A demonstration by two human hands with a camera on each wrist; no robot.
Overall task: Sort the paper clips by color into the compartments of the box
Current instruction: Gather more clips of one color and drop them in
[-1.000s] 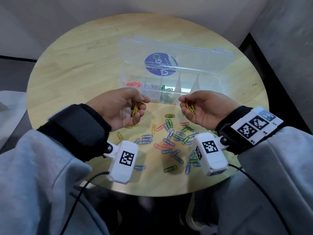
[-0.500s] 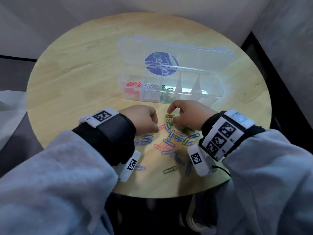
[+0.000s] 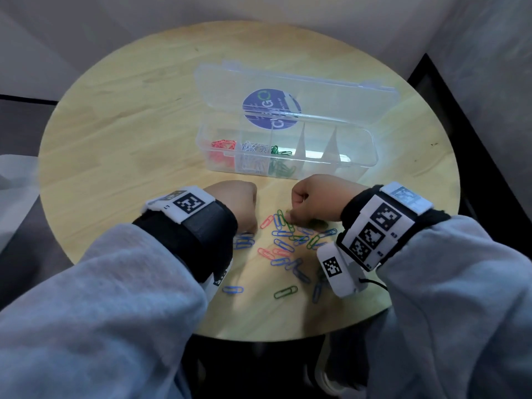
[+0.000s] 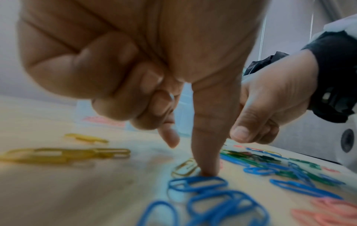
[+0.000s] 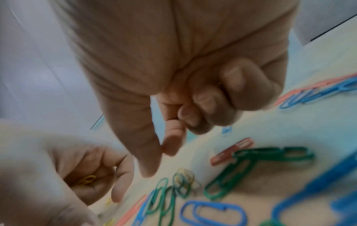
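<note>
Two hands work low over the loose paper clips [image 3: 283, 243] scattered on the round table [image 3: 121, 145], just in front of the open clear box [image 3: 357, 156], whose three leftmost compartments hold red, white and green clips. Left hand [image 3: 236, 201]: outer fingers curled around yellow clips [image 5: 86, 180] in the palm, thumb tip [image 4: 207, 171] pressed to the table beside a yellow clip [image 4: 185, 168]. Right hand [image 3: 319, 198]: outer fingers curled; thumb and forefinger reach, slightly parted, toward a yellow clip [image 5: 183, 175] among green ones; whether it holds anything cannot be told.
</note>
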